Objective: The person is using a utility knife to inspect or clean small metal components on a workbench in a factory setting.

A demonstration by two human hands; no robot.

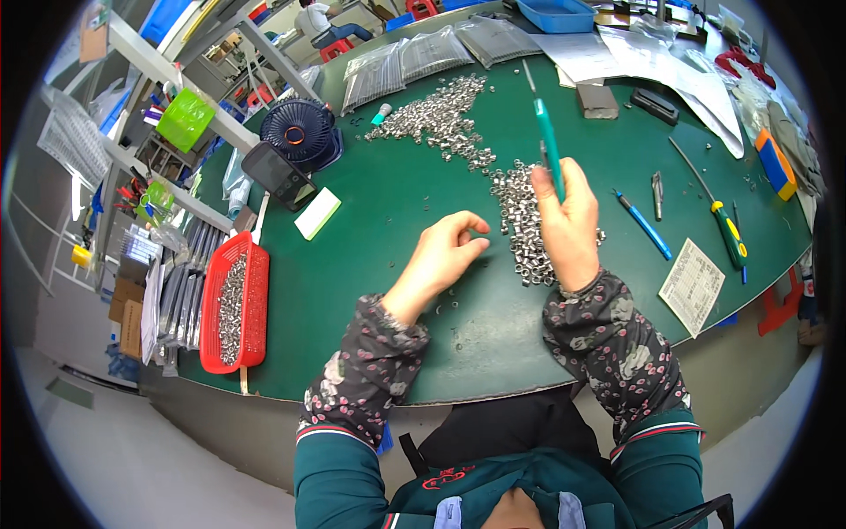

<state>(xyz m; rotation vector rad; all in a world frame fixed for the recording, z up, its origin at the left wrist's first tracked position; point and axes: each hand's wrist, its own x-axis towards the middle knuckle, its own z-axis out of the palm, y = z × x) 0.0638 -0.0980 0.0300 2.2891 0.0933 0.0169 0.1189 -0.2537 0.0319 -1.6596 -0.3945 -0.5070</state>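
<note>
The landmark here is the long strip of small silvery metal sleeves (520, 220) that runs across the green bench (388, 264), from a broad heap at its far end down to a thinner tail close to the person. The right hand (568, 225) sits directly over that near tail, its fingers (577, 181) clamped around the handle of a teal-handled pick tool (551, 150). The tool's long axis runs almost straight away from the person, tilted a little to the left, with its thin metal shaft pointing toward the far side of the bench above the strip. The left hand (445, 251) lies just to the left of the strip's near tail, a narrow gap of bare green between them; its thumb and forefinger are pinched together at the tips, but whether a sleeve sits between them is too small to tell. So the sleeves lie to the right of the left-hand fingers and directly beneath the right hand, which is the nearer of the two. A few stray sleeves are scattered on the bench near the left wrist. Well to the left of the strip, at the bench edge, stands a red basket (256, 309) holding more metal pieces.
</note>
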